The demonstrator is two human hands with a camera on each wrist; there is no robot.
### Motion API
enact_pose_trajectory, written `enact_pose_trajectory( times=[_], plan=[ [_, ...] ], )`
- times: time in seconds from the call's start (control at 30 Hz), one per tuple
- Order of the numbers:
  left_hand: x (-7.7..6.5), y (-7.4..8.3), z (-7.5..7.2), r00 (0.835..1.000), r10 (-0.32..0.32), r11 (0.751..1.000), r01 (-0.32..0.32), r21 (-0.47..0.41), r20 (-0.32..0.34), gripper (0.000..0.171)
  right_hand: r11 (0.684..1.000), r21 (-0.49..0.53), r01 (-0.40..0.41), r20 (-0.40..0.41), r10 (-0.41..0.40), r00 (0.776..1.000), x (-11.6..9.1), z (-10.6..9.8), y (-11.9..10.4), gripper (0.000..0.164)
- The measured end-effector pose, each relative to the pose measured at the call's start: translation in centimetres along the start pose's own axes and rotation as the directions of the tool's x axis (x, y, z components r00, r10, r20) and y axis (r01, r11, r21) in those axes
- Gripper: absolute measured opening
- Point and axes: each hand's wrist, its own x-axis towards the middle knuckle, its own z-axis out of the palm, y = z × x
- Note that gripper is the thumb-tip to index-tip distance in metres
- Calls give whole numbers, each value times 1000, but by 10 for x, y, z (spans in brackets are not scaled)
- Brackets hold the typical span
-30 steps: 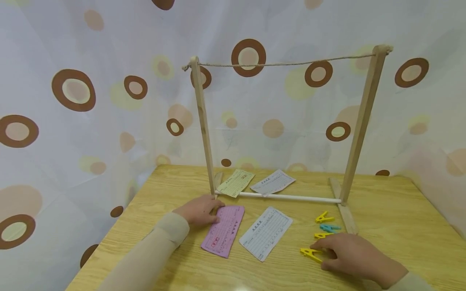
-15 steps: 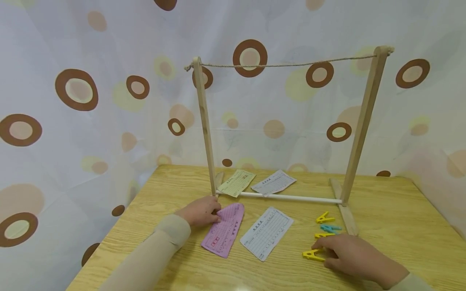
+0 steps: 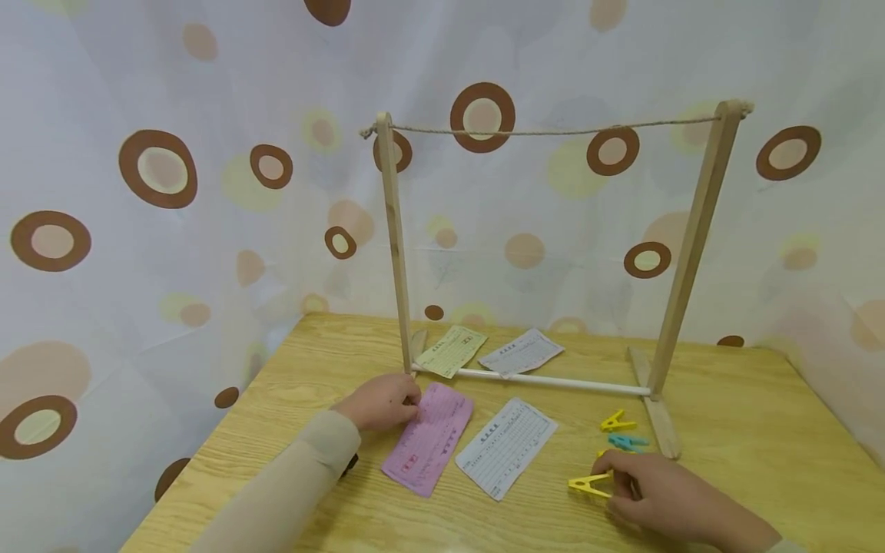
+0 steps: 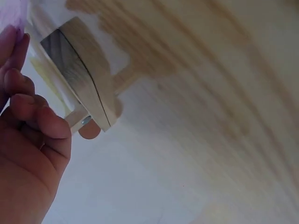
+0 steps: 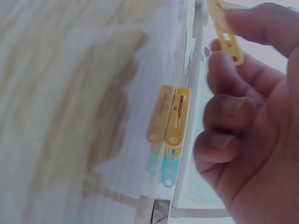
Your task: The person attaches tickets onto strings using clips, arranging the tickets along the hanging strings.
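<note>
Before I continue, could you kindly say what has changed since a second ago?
The left hand has lifted the far end of the pink paper. The right hand has turned the nearest yellow peg slightly and now holds it off the table. The other papers, other pegs and wooden frame stayed put.

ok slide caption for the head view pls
Left grip on a pink rectangular paper slip, right grip on a yellow plastic clothespin, before an upright wooden frame.

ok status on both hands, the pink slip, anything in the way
Left hand pinching pink slip by its edge. Right hand pinching yellow clothespin. Pale slip between hands; nothing visibly blocking.
</note>
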Motion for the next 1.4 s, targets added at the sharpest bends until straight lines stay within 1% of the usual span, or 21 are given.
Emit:
enact_pose_trajectory(
  times=[0.1, 0.23, 0.33, 0.47, 0.63, 0.73, 0.83, 0.93, 0.97, 1.13, 1.23, 1.33, 1.4],
  plan=[
    [-3, 3, -3, 999, 11, 1000, -12, -23, -35, 20, 1000, 11, -3, -30, 4, 1000, 1, -2, -3, 24],
    [-7, 8, -8, 994, 52, 998, -54, -21, -95, 15, 1000, -3, 12, -88, -12, 996, 0, -4, -6, 23],
    [-10, 15, -14, 990, 72, 996, -77, -35, -123, 12, 1000, 7, 27, -143, -26, 989, -2, -6, -8, 22],
    [-14, 26, -24, 984, 91, 994, -100, -52, -153, 15, 998, 37, 50, -196, -42, 980, -3, -10, -10, 23],
    [-19, 40, -40, 973, 139, 989, -145, -22, -185, 16, 995, 1, 96, -260, -93, 961, -5, -18, -15, 24],
    [-21, 49, -50, 964, 161, 984, -172, -34, -213, 16, 995, -26, 100, -307, -103, 946, -6, -23, -19, 23],
    [-23, 57, -61, 950, 181, 978, -200, -53, -253, 16, 995, -32, 90, -352, -96, 931, -7, -28, -24, 23],
    [-22, 64, -68, 936, 204, 972, -229, -60, -286, 17, 995, -49, 89, -404, -101, 909, -8, -33, -29, 25],
    [-22, 67, -71, 932, 211, 969, -238, -58, -295, 16, 994, -62, 87, -427, -105, 898, -8, -35, -31, 26],
    [-17, 81, -76, 912, 256, 962, -273, -9, -321, 17, 987, -154, 51, -548, -128, 827, -8, -45, -41, 31],
    [-12, 88, -77, 900, 276, 957, -291, 6, -336, 17, 986, -168, 19, -602, -118, 790, -9, -52, -47, 34],
    [-7, 95, -79, 889, 285, 953, -304, 5, -357, 17, 988, -156, 3, -634, -103, 766, -10, -62, -52, 34],
    [-2, 100, -80, 879, 295, 948, -318, 0, -375, 18, 990, -139, 1, -651, -92, 753, -11, -70, -55, 35]
  ],
)
